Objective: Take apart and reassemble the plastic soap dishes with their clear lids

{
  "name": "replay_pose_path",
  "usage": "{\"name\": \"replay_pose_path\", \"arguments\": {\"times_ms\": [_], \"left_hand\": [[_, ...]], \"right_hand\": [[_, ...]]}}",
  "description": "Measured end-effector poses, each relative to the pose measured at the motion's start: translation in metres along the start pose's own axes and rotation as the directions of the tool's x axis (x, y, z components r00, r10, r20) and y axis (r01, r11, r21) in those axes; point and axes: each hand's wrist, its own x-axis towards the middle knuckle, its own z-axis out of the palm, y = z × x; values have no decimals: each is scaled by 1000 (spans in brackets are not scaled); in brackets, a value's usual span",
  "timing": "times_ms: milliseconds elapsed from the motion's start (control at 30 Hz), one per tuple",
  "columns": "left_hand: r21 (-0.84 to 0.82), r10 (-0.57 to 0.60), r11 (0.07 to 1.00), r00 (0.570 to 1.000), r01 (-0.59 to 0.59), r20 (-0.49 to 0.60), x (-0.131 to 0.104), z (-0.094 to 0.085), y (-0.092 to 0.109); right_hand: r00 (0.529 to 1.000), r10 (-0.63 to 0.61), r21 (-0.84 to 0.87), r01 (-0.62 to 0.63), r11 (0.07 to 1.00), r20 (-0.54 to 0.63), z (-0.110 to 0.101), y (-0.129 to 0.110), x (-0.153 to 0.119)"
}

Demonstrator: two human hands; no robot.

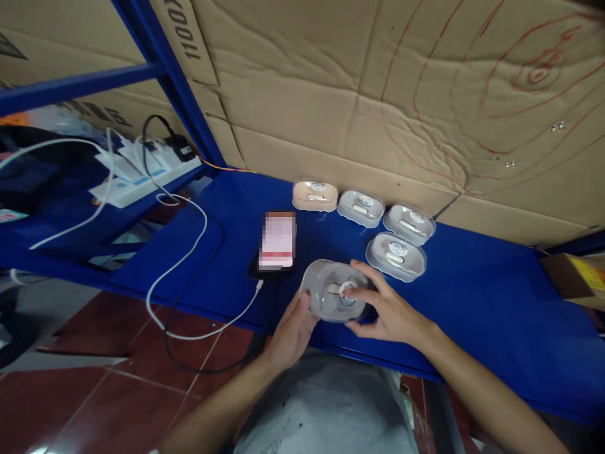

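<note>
Near the front edge of the blue shelf, both my hands hold a grey oval plastic box [326, 309] with a clear lid. A round sticker and a small pale tab show on its top. My left hand [293, 331] is closed on the box's left end, thumb against the side and the other fingers mostly hidden beneath. My right hand [390, 309] grips the right end, with one finger pressed on the sticker. Behind it stand similar boxes: a peach one [305, 197], and grey ones at the back [350, 205], at the far right [399, 224] and closer to me [411, 261].
A phone [278, 239] with a lit, blurred screen lies left of the boxes, a white cable [208, 336] ending by it. Further left is a power strip [146, 183] with plugs. Cardboard [307, 94] walls the back of the blue shelf [482, 302]. An open carton [567, 277] stands at right.
</note>
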Motion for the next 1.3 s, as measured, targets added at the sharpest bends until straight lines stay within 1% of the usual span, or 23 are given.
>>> {"name": "replay_pose_path", "arguments": {"times_ms": [233, 300, 400, 467, 533, 600, 700, 800, 867, 933, 967, 1033, 1100, 1167, 1233, 1300], "left_hand": [[-34, -51, 998, 998, 50, -21, -2, 1, 6], [-55, -81, 995, 997, 80, -18, -1, 2, 6], [-96, -87, 992, 995, 83, -37, 0, 5, 5], [-102, -86, 992, 994, 79, -66, 0, 7, 5], [-78, -97, 993, 992, 91, -82, -1, 8, 5], [-32, -102, 994, 992, 100, -72, -3, 8, 5], [32, -105, 994, 994, 106, -29, -4, 7, 6], [88, -114, 990, 993, 112, 13, -3, 5, 6], [121, -113, 987, 993, 108, 36, -2, 4, 6], [152, -110, 983, 992, 100, 56, -2, 3, 5], [170, -110, 981, 992, 97, 66, -3, 3, 5], [209, -108, 974, 990, 89, 85, -3, 3, 5], [249, -108, 965, 989, 81, 98, -3, 3, 5], [291, -103, 954, 989, 67, 111, -3, 3, 5], [347, -94, 937, 987, 44, 131, -3, 2, 3], [418, -64, 908, 985, -9, 162, -5, 0, -1]], "right_hand": [[999, -43, -104, 41, 994, -16, 5, 5, 1], [1000, -27, -101, 25, 995, -11, 5, 7, 4], [997, 70, -90, -72, 993, -25, 7, 13, 14], [987, 155, -128, -158, 979, -30, 9, 19, 25], [973, 232, -188, -231, 955, -18, 11, 28, 40], [957, 290, -238, -282, 930, 1, 12, 36, 55], [942, 335, -318, -310, 896, 25, 12, 45, 74], [940, 338, -438, -291, 851, 32, 8, 45, 82], [946, 319, -494, -256, 831, 47, 0, 42, 78], [951, 306, -510, -241, 826, 46, -14, 40, 67], [949, 313, -511, -253, 821, 32, -24, 41, 59], [936, 352, -513, -302, 803, 0, -44, 47, 39], [909, 416, -517, -352, 780, 8, -64, 56, 16], [888, 459, -511, -379, 772, 35, -78, 64, -5], [883, 465, -485, -381, 787, 62, -83, 66, -20], [893, 443, -447, -365, 817, 80, -81, 59, -30]]}}
